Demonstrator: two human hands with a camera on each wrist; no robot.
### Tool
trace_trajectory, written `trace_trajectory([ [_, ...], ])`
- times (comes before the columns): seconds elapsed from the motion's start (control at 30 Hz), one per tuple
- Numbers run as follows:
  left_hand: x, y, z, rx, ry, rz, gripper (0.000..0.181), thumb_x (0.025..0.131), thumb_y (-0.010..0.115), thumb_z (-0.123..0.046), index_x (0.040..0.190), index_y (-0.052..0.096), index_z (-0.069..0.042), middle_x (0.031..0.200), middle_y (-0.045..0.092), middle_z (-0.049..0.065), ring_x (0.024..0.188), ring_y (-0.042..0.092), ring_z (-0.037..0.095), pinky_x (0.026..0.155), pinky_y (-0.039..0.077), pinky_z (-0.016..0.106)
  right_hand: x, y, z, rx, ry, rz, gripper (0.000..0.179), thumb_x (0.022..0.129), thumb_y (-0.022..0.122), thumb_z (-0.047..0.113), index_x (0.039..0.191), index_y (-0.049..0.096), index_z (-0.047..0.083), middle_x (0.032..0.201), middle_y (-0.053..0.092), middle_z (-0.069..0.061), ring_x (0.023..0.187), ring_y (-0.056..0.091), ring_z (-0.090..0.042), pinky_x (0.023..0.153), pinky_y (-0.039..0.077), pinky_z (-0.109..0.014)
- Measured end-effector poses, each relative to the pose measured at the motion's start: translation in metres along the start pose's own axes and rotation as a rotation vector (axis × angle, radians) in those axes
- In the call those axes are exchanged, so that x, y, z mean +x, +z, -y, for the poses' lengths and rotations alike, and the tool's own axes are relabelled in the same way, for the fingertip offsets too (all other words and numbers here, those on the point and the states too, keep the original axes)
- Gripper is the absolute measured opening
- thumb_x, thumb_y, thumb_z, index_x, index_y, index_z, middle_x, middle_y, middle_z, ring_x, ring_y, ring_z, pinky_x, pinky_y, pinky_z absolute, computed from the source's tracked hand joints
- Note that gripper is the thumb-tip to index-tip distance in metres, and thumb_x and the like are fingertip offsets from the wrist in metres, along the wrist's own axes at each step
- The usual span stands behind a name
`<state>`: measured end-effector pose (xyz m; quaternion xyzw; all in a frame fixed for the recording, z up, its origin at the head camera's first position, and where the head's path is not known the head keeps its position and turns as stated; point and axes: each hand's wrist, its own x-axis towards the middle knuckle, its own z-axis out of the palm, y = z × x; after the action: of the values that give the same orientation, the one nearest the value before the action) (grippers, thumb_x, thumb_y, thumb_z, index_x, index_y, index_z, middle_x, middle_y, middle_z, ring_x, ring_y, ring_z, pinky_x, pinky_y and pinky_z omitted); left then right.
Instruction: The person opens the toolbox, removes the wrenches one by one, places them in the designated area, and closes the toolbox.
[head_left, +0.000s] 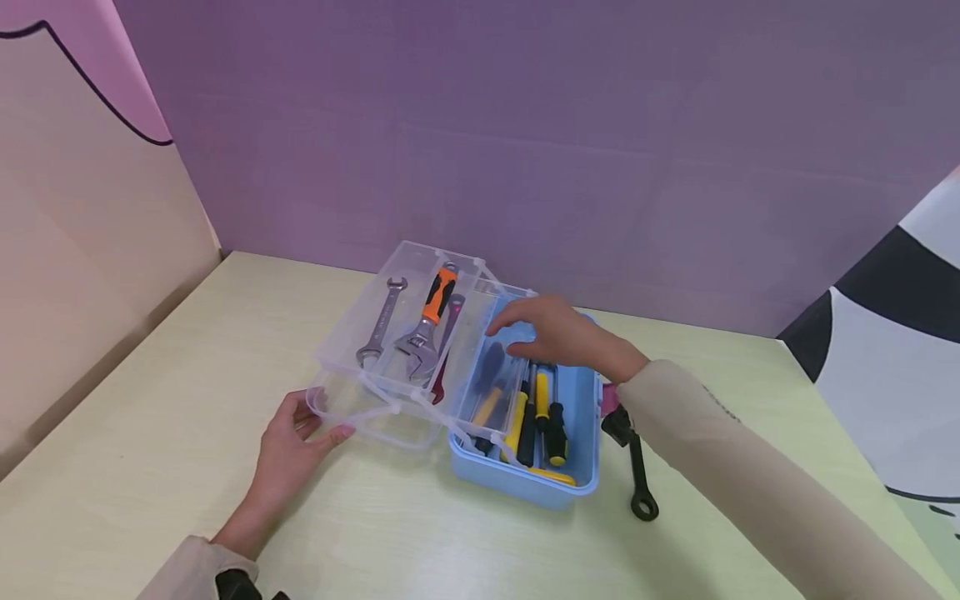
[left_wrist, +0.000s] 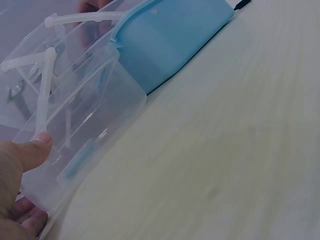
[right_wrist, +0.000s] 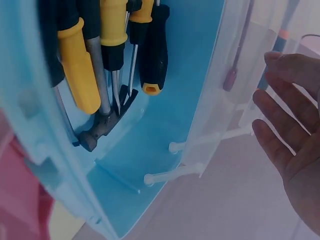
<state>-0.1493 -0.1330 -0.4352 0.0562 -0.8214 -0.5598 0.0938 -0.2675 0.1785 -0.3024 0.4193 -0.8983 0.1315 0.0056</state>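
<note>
Pale table, purple wall behind. At left, the left hand pinches the corner of the clear lid, thumb over, fingers under, probably steadying it beneath the tray. Wrenches lie flat there, presumably kept apart from the screwdrivers in the blue box. Above these the right hand hovers, fingers loosely bent, gripping nothing; contact with the tray is hard to judge. Rightmost, a black wrench rests outside the box.

Purple backdrop rises right behind the far edge of the pale table — faint creases running across it! Down the left edge goes a beige panel, pink up top, a black wavy line between; past the right edge, a bold black-and-white panel — and soft light glares near the front.
</note>
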Motion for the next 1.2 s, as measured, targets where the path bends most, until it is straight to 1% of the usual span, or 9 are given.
trace_trajectory([
  [0.27, 0.001, 0.002, 0.001, 0.000, 0.009, 0.008, 0.059, 0.083, 0.073, -0.007, 0.130, 0.039, 0.006, 0.128, 0.048, 0.027, 0.123, 0.051, 0.040, 0.106, 0.045, 0.043, 0.013, 0.002, 0.004, -0.097, -0.039, 0.099, 0.035, 0.086, 0.070, 0.009, 0.120, 0.066, 0.013, 0.124, 0.065, -0.004, 0.116, 0.060, -0.024, 0.094, 0.056, -0.040],
  [0.4, 0.001, 0.002, 0.002, -0.002, 0.013, 0.004, 0.059, 0.083, 0.073, -0.008, 0.130, 0.040, 0.006, 0.127, 0.049, 0.026, 0.122, 0.051, 0.040, 0.105, 0.045, 0.043, 0.020, 0.002, 0.006, -0.140, -0.062, 0.147, 0.041, 0.086, 0.070, 0.010, 0.126, 0.063, 0.016, 0.130, 0.062, -0.002, 0.122, 0.057, -0.023, 0.097, 0.053, -0.041],
  [0.57, 0.000, 0.001, 0.000, -0.007, 0.015, 0.005, 0.058, 0.084, 0.072, -0.007, 0.129, 0.040, 0.006, 0.127, 0.048, 0.026, 0.123, 0.051, 0.040, 0.106, 0.045, 0.044, 0.029, 0.005, 0.008, -0.232, -0.067, 0.218, 0.049, 0.086, 0.071, 0.014, 0.133, 0.057, 0.020, 0.137, 0.056, -0.001, 0.126, 0.053, -0.024, 0.102, 0.050, -0.043],
  [0.67, 0.001, 0.002, 0.000, -0.008, 0.020, 0.004, 0.057, 0.083, 0.072, -0.007, 0.129, 0.040, 0.006, 0.127, 0.049, 0.026, 0.123, 0.051, 0.040, 0.106, 0.045, 0.043, 0.033, 0.008, 0.008, -0.285, -0.084, 0.241, 0.051, 0.086, 0.071, 0.018, 0.135, 0.055, 0.020, 0.140, 0.053, -0.001, 0.126, 0.053, -0.025, 0.104, 0.048, -0.044],
  [0.77, 0.001, 0.003, 0.001, -0.004, 0.017, 0.005, 0.057, 0.083, 0.073, -0.007, 0.128, 0.040, 0.006, 0.127, 0.049, 0.026, 0.123, 0.051, 0.040, 0.106, 0.045, 0.043, 0.034, 0.010, 0.007, -0.312, -0.095, 0.256, 0.053, 0.087, 0.070, 0.020, 0.137, 0.053, 0.020, 0.142, 0.051, -0.002, 0.128, 0.052, -0.026, 0.105, 0.047, -0.044],
  [0.87, 0.001, 0.003, 0.001, 0.008, 0.012, 0.007, 0.058, 0.083, 0.073, -0.008, 0.128, 0.040, 0.006, 0.127, 0.049, 0.026, 0.123, 0.051, 0.041, 0.105, 0.045, 0.043, 0.034, 0.010, 0.007, -0.340, -0.095, 0.283, 0.055, 0.089, 0.067, 0.021, 0.140, 0.048, 0.020, 0.146, 0.046, -0.003, 0.132, 0.047, -0.027, 0.108, 0.044, -0.046],
  [0.97, 0.001, 0.002, 0.001, 0.018, 0.014, 0.009, 0.059, 0.083, 0.074, -0.009, 0.129, 0.040, 0.006, 0.127, 0.049, 0.026, 0.123, 0.051, 0.041, 0.105, 0.045, 0.043, 0.035, 0.011, 0.006, -0.374, -0.086, 0.320, 0.058, 0.092, 0.061, 0.023, 0.146, 0.039, 0.020, 0.151, 0.038, -0.004, 0.137, 0.040, -0.027, 0.111, 0.040, -0.047],
  [1.07, 0.001, 0.001, 0.001, 0.017, 0.021, 0.009, 0.060, 0.083, 0.074, -0.009, 0.129, 0.040, 0.006, 0.127, 0.049, 0.026, 0.123, 0.051, 0.040, 0.105, 0.045, 0.042, 0.036, 0.013, 0.005, -0.385, -0.065, 0.354, 0.060, 0.094, 0.054, 0.022, 0.150, 0.031, 0.021, 0.155, 0.031, -0.006, 0.141, 0.033, -0.027, 0.113, 0.037, -0.049],
  [1.2, 0.001, 0.002, 0.001, 0.016, 0.023, 0.005, 0.059, 0.083, 0.074, -0.008, 0.129, 0.040, 0.007, 0.127, 0.049, 0.027, 0.123, 0.051, 0.041, 0.105, 0.045, 0.042, 0.039, 0.016, 0.006, -0.390, -0.065, 0.377, 0.061, 0.094, 0.050, 0.018, 0.151, 0.028, 0.020, 0.156, 0.028, -0.006, 0.143, 0.030, -0.027, 0.114, 0.035, -0.049],
])
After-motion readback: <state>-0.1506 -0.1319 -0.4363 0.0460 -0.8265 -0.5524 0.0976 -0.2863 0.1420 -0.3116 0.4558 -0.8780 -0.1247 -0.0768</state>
